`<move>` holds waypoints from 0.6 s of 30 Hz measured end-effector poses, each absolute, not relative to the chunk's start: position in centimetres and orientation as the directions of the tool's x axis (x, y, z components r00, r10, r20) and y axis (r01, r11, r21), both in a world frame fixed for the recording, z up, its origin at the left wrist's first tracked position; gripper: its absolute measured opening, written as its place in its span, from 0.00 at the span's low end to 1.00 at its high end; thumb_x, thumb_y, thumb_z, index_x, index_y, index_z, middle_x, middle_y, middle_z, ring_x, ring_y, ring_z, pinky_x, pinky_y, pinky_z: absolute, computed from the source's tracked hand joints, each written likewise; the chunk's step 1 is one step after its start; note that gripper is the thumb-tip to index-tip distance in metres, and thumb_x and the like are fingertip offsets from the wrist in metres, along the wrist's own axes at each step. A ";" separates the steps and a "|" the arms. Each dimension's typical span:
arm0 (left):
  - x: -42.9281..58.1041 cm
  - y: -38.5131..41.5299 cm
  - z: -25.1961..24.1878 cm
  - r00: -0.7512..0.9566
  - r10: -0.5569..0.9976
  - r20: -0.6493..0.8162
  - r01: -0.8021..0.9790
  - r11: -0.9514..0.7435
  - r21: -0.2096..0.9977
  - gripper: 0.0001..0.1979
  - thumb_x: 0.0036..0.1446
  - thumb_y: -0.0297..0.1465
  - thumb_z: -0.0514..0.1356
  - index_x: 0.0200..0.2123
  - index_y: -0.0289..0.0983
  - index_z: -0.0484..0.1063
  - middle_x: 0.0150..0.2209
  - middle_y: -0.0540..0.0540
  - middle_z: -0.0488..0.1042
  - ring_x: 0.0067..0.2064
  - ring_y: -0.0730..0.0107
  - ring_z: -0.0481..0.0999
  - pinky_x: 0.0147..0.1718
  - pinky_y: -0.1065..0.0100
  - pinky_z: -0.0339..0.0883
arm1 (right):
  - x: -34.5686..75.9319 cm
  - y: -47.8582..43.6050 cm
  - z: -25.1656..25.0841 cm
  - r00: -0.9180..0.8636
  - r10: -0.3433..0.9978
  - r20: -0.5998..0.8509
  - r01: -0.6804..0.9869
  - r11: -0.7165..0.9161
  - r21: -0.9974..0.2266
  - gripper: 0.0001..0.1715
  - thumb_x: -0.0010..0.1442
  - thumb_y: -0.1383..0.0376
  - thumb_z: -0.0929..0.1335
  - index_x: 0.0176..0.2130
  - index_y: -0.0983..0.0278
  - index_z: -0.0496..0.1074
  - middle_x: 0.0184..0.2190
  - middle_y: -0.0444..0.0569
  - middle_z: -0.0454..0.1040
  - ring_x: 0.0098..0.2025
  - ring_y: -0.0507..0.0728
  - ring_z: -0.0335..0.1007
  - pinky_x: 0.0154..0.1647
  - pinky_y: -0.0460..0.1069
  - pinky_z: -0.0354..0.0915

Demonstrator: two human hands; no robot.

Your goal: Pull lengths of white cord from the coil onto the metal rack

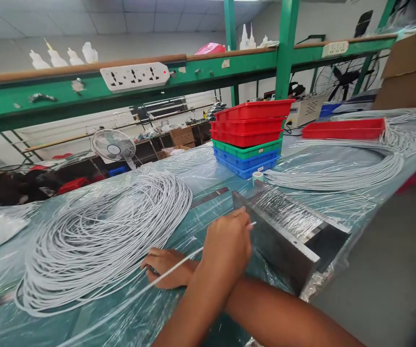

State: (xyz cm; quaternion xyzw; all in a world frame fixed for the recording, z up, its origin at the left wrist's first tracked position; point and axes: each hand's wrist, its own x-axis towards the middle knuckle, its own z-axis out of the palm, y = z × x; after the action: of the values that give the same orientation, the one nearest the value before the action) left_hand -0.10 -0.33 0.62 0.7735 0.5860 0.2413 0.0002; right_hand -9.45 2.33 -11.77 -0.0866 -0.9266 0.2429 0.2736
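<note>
OK so the arms are crossed here: left hand point(229, 236) on top, fingers closed round one white cable point(179, 264) with its tip poking out past the fist. Right hand point(168, 269) is lower and to its left, fingers curled at the near edge of the big coil point(96, 241); can't tell if it's pinching a strand or just resting. Progress-wise I'd say one length is in hand and loads are left in that coil, left of both hands on the worktop point(195, 226). The looped bundle point(338, 178) beyond the metal channel point(283, 246), off to the right, looks neater, so maybe already dealt with. Left fingertips are hidden, the held cable runs out of view below, and no seeing inside the stacked trays point(251, 130) past the hands
</note>
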 end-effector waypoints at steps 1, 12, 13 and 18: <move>0.3 -0.1 0.7 0.189 0.919 0.345 0.905 -0.300 0.302 0.05 0.63 0.21 0.62 0.37 0.36 0.72 0.47 0.53 0.69 0.43 0.62 0.73 0.49 0.65 0.70 | -9.4 2.4 -11.6 -0.839 0.292 0.458 0.029 0.867 -0.498 0.11 0.59 0.66 0.65 0.43 0.62 0.71 0.42 0.45 0.71 0.36 0.51 0.68 0.37 0.45 0.64; 2.4 -0.3 1.2 0.098 0.990 0.104 0.946 -0.125 0.299 0.06 0.68 0.22 0.57 0.44 0.37 0.72 0.59 0.54 0.56 0.46 0.59 0.72 0.47 0.59 0.70 | -9.2 2.6 -11.4 -0.857 0.273 0.436 0.013 0.859 -0.512 0.13 0.59 0.65 0.63 0.44 0.62 0.70 0.44 0.46 0.71 0.39 0.52 0.68 0.36 0.45 0.64; 2.3 -0.3 1.2 0.101 0.989 0.109 0.944 -0.130 0.305 0.07 0.68 0.22 0.57 0.45 0.37 0.71 0.57 0.54 0.60 0.45 0.59 0.72 0.47 0.59 0.70 | -9.2 2.6 -11.3 -0.860 0.274 0.431 0.016 0.858 -0.513 0.13 0.60 0.65 0.63 0.44 0.62 0.70 0.45 0.46 0.71 0.38 0.52 0.68 0.35 0.45 0.63; 2.0 -0.1 1.1 0.092 0.987 0.132 0.942 -0.129 0.309 0.07 0.69 0.22 0.56 0.45 0.37 0.71 0.52 0.54 0.65 0.43 0.59 0.73 0.46 0.59 0.70 | -9.1 2.7 -11.2 -0.878 0.257 0.405 0.007 0.852 -0.524 0.14 0.61 0.64 0.62 0.46 0.63 0.70 0.46 0.46 0.70 0.32 0.50 0.66 0.29 0.45 0.61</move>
State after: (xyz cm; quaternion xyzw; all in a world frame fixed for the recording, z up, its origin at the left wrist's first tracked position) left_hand 1.96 -0.11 1.11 0.7352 0.6560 0.1546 0.0725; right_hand -9.06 2.71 -11.16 -0.0707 -0.9326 0.2628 0.2371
